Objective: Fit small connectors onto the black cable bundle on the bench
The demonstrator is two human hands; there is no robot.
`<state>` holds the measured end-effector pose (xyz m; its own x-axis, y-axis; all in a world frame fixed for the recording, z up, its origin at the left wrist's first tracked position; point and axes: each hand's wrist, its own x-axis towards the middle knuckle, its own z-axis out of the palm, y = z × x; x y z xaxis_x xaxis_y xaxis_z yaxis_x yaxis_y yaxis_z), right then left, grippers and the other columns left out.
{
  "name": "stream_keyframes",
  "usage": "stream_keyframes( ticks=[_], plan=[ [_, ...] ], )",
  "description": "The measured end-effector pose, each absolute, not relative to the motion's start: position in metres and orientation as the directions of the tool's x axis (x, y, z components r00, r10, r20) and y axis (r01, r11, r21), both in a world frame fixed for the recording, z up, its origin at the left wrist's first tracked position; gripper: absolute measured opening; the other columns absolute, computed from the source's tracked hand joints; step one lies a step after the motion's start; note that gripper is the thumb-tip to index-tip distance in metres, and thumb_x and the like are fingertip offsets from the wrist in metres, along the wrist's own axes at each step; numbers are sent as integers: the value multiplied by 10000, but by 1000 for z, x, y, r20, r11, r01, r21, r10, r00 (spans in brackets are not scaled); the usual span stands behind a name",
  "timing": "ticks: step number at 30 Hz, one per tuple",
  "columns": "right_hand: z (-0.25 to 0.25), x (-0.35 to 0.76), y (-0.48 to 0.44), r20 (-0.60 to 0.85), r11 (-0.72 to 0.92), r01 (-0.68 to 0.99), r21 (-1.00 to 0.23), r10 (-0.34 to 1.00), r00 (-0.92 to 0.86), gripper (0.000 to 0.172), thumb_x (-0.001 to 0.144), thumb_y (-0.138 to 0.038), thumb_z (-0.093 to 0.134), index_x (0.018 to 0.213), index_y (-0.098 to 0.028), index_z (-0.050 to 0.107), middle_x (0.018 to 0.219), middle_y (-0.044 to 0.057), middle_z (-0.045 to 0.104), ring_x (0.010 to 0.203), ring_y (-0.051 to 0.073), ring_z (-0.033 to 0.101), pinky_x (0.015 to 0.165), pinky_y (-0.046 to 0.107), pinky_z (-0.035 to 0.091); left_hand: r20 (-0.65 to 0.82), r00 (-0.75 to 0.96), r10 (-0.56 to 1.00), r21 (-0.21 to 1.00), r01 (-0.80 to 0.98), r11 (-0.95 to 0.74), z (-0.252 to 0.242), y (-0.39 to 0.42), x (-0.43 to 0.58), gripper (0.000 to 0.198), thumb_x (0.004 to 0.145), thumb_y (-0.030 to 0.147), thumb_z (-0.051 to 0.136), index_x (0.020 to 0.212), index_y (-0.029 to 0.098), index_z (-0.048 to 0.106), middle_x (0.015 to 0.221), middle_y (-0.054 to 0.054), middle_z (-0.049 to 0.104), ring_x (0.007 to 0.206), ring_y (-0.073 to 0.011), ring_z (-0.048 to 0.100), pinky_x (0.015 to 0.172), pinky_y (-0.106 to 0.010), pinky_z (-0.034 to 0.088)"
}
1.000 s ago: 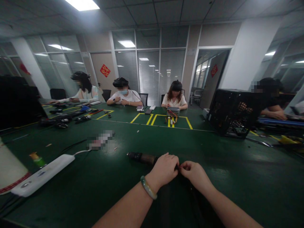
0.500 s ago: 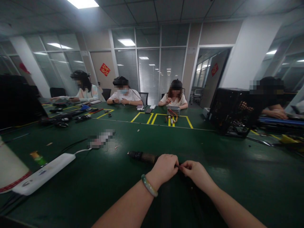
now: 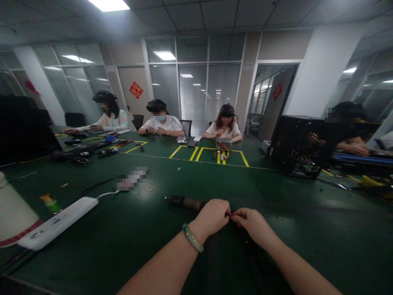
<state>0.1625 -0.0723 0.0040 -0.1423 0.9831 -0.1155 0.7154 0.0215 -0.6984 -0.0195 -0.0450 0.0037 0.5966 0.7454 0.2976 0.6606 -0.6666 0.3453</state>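
A dark rod-like tool with a brownish grip (image 3: 192, 204) lies on the green table, its tip pointing left; its right end runs under my left hand (image 3: 215, 215). That hand wears a green bangle (image 3: 193, 238) at the wrist, and its fingers are closed in a pinch. Close beside it, my right hand (image 3: 253, 223) is pinched too, thumb and forefinger together. The fingertips of both hands nearly meet over something small and dark, too small to name. Dark material stretches below the hands toward the near edge.
On the left are a white power strip (image 3: 59, 223), a green bottle (image 3: 52, 205) and a white cylinder (image 3: 15, 213). A black computer case (image 3: 294, 145) stands at right. Across the green table (image 3: 147, 246), several people sit with headsets, tools and cables near them.
Both hands stay in almost the same place, still pinched together. The view has shifted slightly. Across the table, a person's hand near the metal box has moved a little.
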Motion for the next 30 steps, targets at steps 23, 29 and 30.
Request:
stream_keyframes(
  ticks=[23,29,30],
  plan=[
    [-9,171,-67,-12,117,645,-755,981,-193,123,809,-278,588,817,-187,671,767,5,710,689,163,643,564,215,409,292,610,736,296,674,-677,12,-49,-22,191,791,271,638,936,194,543,894,-23,595,892,-196,560,806,-310,425],
    [-11,172,-65,-8,117,629,-768,981,-193,119,799,-268,589,808,-179,668,757,10,706,660,157,632,562,215,410,294,638,712,262,663,-702,14,-50,-23,150,804,259,619,917,194,543,902,-17,602,901,-190,557,840,-315,420],
    [-12,172,-65,-7,118,630,-768,981,-193,118,797,-266,590,809,-178,668,754,11,705,657,157,631,563,215,411,291,640,711,262,662,-703,14,-50,-23,139,808,253,613,912,193,544,904,-17,603,902,-188,557,845,-314,419]
  ],
)
